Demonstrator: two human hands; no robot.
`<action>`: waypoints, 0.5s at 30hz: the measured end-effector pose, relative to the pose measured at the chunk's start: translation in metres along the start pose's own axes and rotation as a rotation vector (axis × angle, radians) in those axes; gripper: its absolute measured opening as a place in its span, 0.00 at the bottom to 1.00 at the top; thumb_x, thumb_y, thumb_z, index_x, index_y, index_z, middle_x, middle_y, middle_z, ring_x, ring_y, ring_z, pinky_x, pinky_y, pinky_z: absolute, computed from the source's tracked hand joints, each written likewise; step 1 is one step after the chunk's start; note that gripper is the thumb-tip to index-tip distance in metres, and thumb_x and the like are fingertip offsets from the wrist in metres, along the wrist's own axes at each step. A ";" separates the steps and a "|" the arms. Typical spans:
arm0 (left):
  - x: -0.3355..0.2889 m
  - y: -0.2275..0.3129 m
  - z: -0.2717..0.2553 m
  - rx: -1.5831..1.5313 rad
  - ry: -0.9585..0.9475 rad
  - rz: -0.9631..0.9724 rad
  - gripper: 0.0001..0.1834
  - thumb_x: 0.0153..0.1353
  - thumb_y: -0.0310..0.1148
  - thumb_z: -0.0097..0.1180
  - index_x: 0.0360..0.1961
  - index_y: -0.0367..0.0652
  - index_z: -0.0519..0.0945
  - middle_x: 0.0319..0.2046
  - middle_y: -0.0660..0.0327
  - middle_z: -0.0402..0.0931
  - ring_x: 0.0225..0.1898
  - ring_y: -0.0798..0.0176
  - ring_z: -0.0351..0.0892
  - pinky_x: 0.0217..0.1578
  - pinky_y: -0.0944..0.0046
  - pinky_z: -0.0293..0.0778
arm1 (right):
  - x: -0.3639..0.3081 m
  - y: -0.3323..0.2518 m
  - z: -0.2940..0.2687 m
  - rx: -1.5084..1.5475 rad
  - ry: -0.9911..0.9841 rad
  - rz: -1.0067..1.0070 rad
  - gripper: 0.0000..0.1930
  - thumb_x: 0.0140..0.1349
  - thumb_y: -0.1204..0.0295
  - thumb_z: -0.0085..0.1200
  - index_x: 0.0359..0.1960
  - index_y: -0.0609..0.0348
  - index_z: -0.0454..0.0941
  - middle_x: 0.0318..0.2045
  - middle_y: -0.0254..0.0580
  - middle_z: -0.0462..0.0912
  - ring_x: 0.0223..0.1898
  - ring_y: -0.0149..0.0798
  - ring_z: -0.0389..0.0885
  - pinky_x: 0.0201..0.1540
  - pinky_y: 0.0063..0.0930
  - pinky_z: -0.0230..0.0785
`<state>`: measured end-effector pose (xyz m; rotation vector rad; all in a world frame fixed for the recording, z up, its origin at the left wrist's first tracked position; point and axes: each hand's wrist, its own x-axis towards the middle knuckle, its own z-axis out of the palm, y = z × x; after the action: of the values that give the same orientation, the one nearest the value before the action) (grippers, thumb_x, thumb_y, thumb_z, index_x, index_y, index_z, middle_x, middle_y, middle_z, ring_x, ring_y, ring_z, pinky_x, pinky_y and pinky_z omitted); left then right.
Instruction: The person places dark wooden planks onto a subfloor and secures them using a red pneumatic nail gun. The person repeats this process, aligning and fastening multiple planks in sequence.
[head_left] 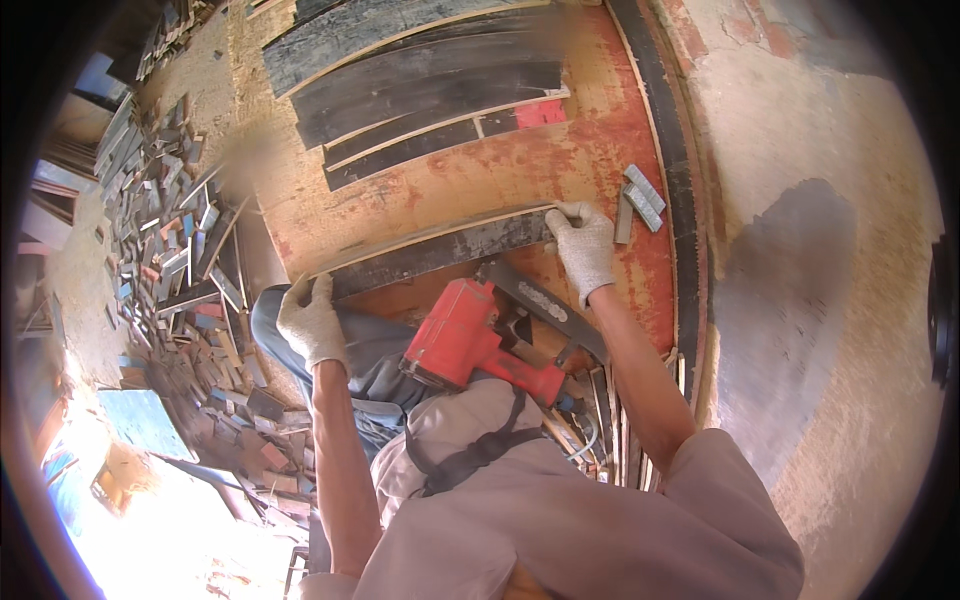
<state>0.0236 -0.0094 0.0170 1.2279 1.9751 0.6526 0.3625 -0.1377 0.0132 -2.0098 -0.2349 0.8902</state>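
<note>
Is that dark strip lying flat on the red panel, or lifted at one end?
Flat, as far as shows. The dark strip runs along the red panel, left hand and right hand pressing its ends; no gap beneath shows.

The nail gun [470,340] was bright red with a dark grey magazine. Both gloves, on the left hand [311,322] and right hand [583,245], were off-white (smudged grey). The strip [440,250] was blackish with pale edges, and the board [600,160] was worn red over tan.
</note>
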 end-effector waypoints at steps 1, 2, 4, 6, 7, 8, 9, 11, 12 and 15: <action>0.000 0.003 0.000 0.025 0.011 0.024 0.21 0.60 0.32 0.74 0.52 0.30 0.87 0.42 0.51 0.89 0.43 0.61 0.87 0.50 0.61 0.80 | 0.001 -0.002 0.001 -0.007 0.006 0.006 0.10 0.69 0.73 0.64 0.47 0.66 0.85 0.31 0.38 0.86 0.26 0.28 0.83 0.28 0.25 0.80; 0.002 0.000 0.001 0.103 0.031 0.039 0.18 0.58 0.29 0.74 0.49 0.34 0.88 0.46 0.50 0.88 0.47 0.58 0.87 0.52 0.62 0.79 | 0.001 -0.004 0.002 -0.016 0.005 0.023 0.10 0.68 0.73 0.65 0.46 0.67 0.85 0.31 0.39 0.86 0.26 0.28 0.83 0.27 0.25 0.80; -0.003 0.013 0.004 0.253 0.040 0.049 0.20 0.56 0.29 0.75 0.50 0.37 0.87 0.50 0.51 0.86 0.52 0.54 0.85 0.56 0.61 0.77 | 0.005 -0.001 0.000 -0.015 0.002 0.015 0.10 0.68 0.73 0.65 0.46 0.67 0.85 0.31 0.39 0.86 0.26 0.28 0.84 0.27 0.25 0.80; -0.007 0.016 0.011 0.340 0.199 0.473 0.23 0.53 0.31 0.76 0.51 0.42 0.85 0.56 0.53 0.81 0.61 0.51 0.79 0.66 0.53 0.70 | 0.006 -0.002 -0.001 -0.021 0.007 0.017 0.10 0.67 0.73 0.65 0.45 0.67 0.85 0.31 0.39 0.86 0.25 0.29 0.84 0.26 0.25 0.79; -0.007 0.016 0.015 0.358 0.094 0.587 0.26 0.52 0.33 0.77 0.53 0.42 0.84 0.57 0.54 0.81 0.62 0.50 0.77 0.68 0.51 0.68 | 0.005 -0.005 0.001 -0.028 0.012 0.022 0.10 0.67 0.73 0.65 0.44 0.68 0.85 0.31 0.40 0.87 0.25 0.29 0.84 0.26 0.26 0.79; -0.008 0.016 0.023 0.375 -0.012 0.700 0.28 0.51 0.35 0.77 0.55 0.42 0.84 0.57 0.54 0.81 0.64 0.50 0.76 0.69 0.49 0.67 | 0.004 -0.007 0.002 -0.035 0.019 0.028 0.09 0.66 0.73 0.65 0.43 0.68 0.85 0.31 0.40 0.87 0.25 0.29 0.84 0.26 0.26 0.79; -0.012 0.025 0.032 0.390 -0.123 0.813 0.31 0.50 0.37 0.78 0.56 0.42 0.83 0.58 0.55 0.81 0.66 0.49 0.75 0.70 0.47 0.65 | 0.004 -0.007 0.000 -0.037 0.016 0.031 0.09 0.66 0.73 0.65 0.43 0.68 0.85 0.30 0.40 0.87 0.25 0.29 0.84 0.26 0.26 0.79; -0.023 0.041 0.053 0.336 -0.335 0.952 0.34 0.45 0.39 0.80 0.56 0.45 0.82 0.58 0.56 0.79 0.65 0.46 0.74 0.70 0.42 0.65 | 0.005 -0.009 0.000 -0.038 0.001 0.034 0.09 0.66 0.74 0.65 0.42 0.68 0.85 0.30 0.40 0.87 0.24 0.30 0.84 0.26 0.26 0.79; -0.025 0.044 0.059 0.350 -0.418 0.951 0.35 0.44 0.39 0.80 0.56 0.45 0.82 0.57 0.56 0.80 0.65 0.45 0.74 0.70 0.42 0.65 | 0.005 -0.010 0.000 -0.042 -0.004 0.033 0.09 0.66 0.74 0.65 0.42 0.68 0.85 0.30 0.40 0.86 0.25 0.29 0.84 0.26 0.25 0.80; -0.026 0.045 0.070 0.368 -0.592 0.935 0.37 0.41 0.39 0.81 0.56 0.47 0.82 0.54 0.55 0.80 0.64 0.41 0.74 0.68 0.42 0.67 | 0.004 -0.012 0.002 -0.062 -0.013 0.030 0.08 0.67 0.75 0.64 0.42 0.69 0.85 0.32 0.40 0.86 0.26 0.28 0.84 0.25 0.23 0.81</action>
<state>0.1112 -0.0102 0.0140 2.2821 0.9815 0.2681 0.3662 -0.1275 0.0201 -2.0701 -0.2426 0.9249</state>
